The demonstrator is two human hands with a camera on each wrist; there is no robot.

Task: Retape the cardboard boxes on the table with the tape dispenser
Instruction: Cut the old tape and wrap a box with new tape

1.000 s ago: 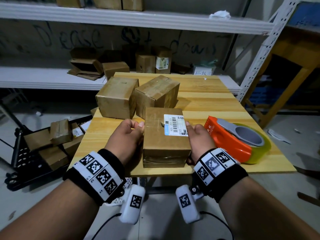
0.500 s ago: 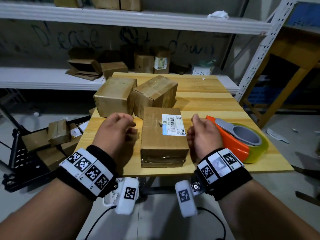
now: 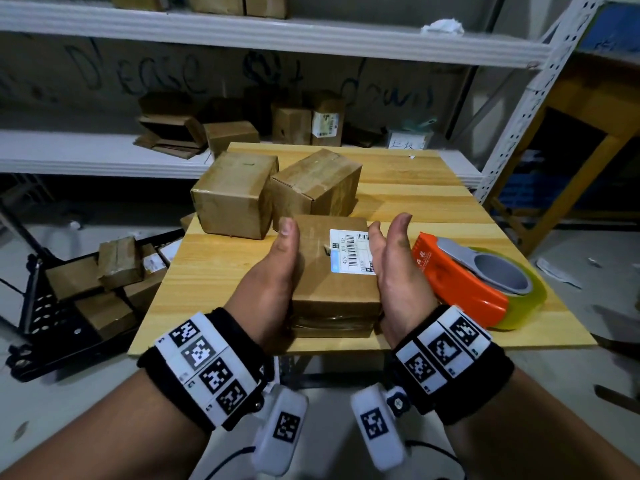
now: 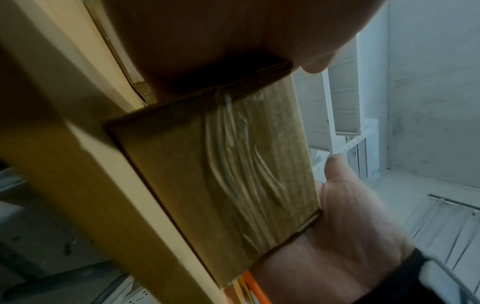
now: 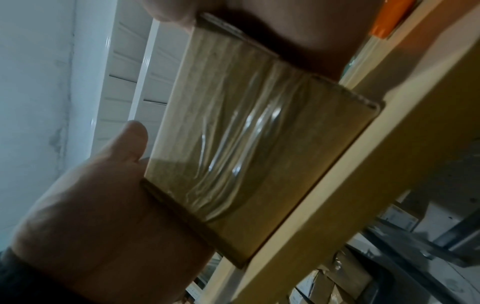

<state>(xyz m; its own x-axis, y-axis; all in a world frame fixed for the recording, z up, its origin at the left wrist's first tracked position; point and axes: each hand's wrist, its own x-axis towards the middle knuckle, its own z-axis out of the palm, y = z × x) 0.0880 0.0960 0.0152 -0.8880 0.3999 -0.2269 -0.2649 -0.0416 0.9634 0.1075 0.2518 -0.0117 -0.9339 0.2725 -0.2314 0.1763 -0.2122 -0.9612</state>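
A flat cardboard box (image 3: 322, 282) with a white barcode label (image 3: 351, 251) lies at the table's front edge. Wrinkled clear tape covers its near end (image 4: 233, 185) (image 5: 241, 148). My left hand (image 3: 277, 268) stands on edge along the box's left side, fingers straight. My right hand (image 3: 391, 261) mirrors it on the right side, palm toward the box. Both palms lie at the box's near corners; neither grips anything. The orange tape dispenser (image 3: 460, 285) with its clear roll rests just right of my right hand. Two taller boxes (image 3: 235, 192) (image 3: 317, 181) stand behind.
The wooden table (image 3: 426, 199) has bare surface at its back right. A white metal shelf (image 3: 86, 154) with more boxes runs behind it. A black crate (image 3: 52, 306) of boxes sits on the floor to the left. A wooden frame (image 3: 588, 133) stands right.
My hands gripped the box's sides a second ago, then pulled back as loose fists. Now both have straightened their fingers and stand flat beside the box. The box stayed put.
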